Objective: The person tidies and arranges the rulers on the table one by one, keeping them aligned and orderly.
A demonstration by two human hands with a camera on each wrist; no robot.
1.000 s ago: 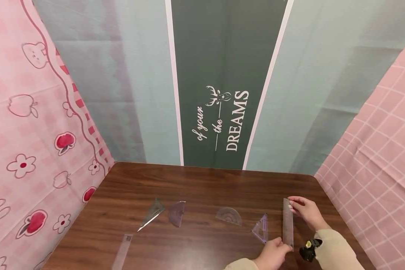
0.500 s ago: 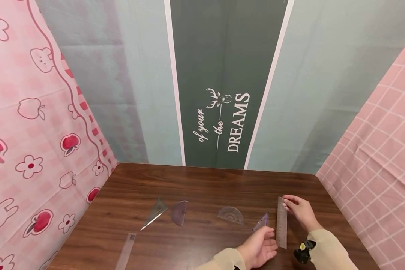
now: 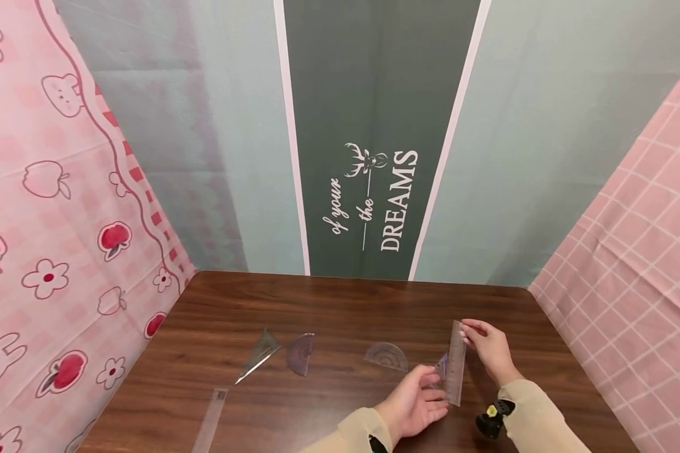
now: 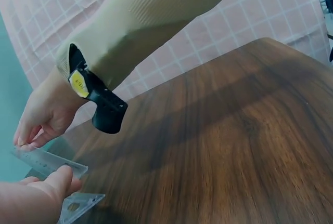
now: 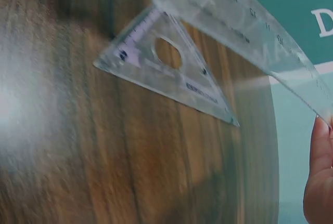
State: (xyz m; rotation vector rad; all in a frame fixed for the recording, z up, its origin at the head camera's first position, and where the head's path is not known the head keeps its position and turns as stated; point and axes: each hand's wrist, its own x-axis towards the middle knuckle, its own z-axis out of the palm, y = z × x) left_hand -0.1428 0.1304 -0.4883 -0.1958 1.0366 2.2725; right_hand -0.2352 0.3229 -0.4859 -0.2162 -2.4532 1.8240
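A clear ruler (image 3: 456,365) is held by its far end between the fingertips of my right hand (image 3: 490,349). In the right wrist view, the ruler (image 5: 229,16) slants above a clear set square (image 5: 151,73) with purple scales, which lies on the table. From the head, only part of that set square (image 3: 442,366) shows behind the ruler and my left fingers. My left hand (image 3: 413,402) is spread beside the ruler's near end, fingers fairly straight; whether they touch it, I cannot tell. The left wrist view has the left thumb (image 4: 62,177) near that end.
On the brown table (image 3: 328,305) lie a clear protractor (image 3: 386,357), a purple protractor (image 3: 301,354), a grey-green set square (image 3: 260,353) and another clear ruler (image 3: 209,418). Fabric curtains (image 3: 374,94) stand behind and at both sides. A black wrist camera (image 3: 490,425) hangs below my right wrist.
My left hand has let go of the ruler's near end and spread its fingers, moving left. The right hand has carried the ruler leftward, over to the purple-scaled set square.
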